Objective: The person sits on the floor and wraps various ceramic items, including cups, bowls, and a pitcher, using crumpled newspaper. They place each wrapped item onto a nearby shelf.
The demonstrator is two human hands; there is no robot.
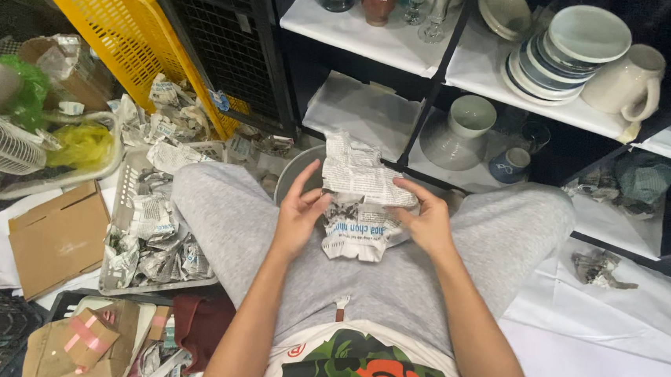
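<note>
I sit with grey-trousered knees spread in front of a dark shelf. Over my lap both hands hold a crumpled bundle of newspaper (360, 202). My left hand (300, 213) grips its left side with the fingers partly spread. My right hand (426, 217) clasps its right side, thumb on top. Whatever is inside the paper is hidden. A grey round bowl or pot rim (293, 176) shows just behind the bundle, between my knees.
A grey tray (126, 197) of crumpled newspaper lies by my left knee, with a cardboard sheet (57, 236) beside it. A yellow crate (119, 24) and black crate lean behind. Shelves hold stacked plates (569, 59), a cream mug (630, 79), a vase (457, 134), a small blue cup (510, 163) and glasses.
</note>
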